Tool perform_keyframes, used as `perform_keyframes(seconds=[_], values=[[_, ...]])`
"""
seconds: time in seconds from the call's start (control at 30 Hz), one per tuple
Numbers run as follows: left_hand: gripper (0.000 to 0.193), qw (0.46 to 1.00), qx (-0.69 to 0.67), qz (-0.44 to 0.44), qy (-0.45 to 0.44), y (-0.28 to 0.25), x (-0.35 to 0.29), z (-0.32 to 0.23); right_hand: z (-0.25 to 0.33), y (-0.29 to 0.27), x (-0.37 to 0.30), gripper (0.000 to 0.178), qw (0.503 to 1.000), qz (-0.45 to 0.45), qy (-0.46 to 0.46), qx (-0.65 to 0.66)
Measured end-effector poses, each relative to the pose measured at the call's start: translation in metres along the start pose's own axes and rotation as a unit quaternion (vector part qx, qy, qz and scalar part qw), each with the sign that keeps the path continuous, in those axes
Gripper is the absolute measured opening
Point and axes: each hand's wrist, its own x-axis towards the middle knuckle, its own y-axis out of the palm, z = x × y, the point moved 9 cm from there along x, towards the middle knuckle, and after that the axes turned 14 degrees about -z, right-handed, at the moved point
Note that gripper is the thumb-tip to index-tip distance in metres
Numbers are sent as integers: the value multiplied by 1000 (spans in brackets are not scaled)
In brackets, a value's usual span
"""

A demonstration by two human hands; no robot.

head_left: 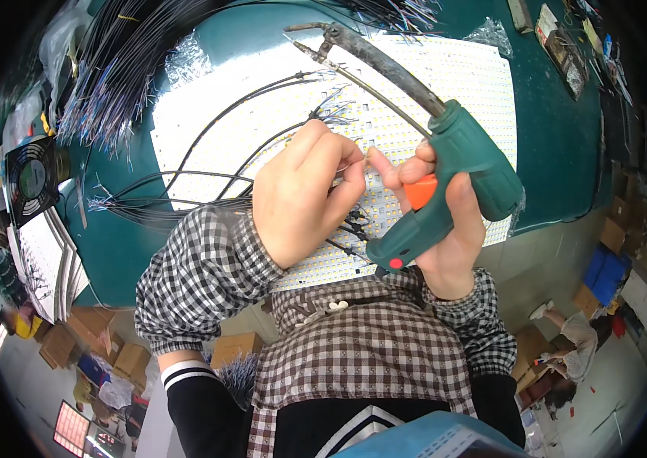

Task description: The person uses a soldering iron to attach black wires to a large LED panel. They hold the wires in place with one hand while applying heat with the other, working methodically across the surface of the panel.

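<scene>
My right hand [457, 229] is wrapped around the grip of a green soldering gun [464, 145] with an orange trigger [420, 191]. Its long metal barrel and thin feed tube point up and left, raised over the board. The right index finger reaches out toward my left fingertips. My left hand [300, 191] is closed in a pinch just above a white LED panel [445, 84] with rows of small yellow chips; whatever thin thing lies between its fingertips is too small to name. Black cables [224, 122] with split, coloured wire ends lie across the panel, some passing under my left hand.
A large bundle of black wires [117, 84] lies at the far left of the green table [552, 153]. A small black fan [32, 177] stands at the left edge, near stacked white panels [52, 263]. Cardboard boxes [98, 328] and another person [575, 343] are beyond the table.
</scene>
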Motion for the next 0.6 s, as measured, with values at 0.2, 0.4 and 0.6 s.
perform_keyframes(seconds=[0.2, 0.4, 0.6], values=[[15, 1000, 1, -1, -27, 3, 2, 5, 16, -21, -8, 55, 1000, -1, -21, 5], [14, 999, 43, -3, -30, 3, 3, 6, 47, -65, -37, 57, 986, -61, -58, -145], [14, 997, 81, 6, -8, 6, 7, 0, 55, -79, -63, 55, 958, -57, -52, -276]])
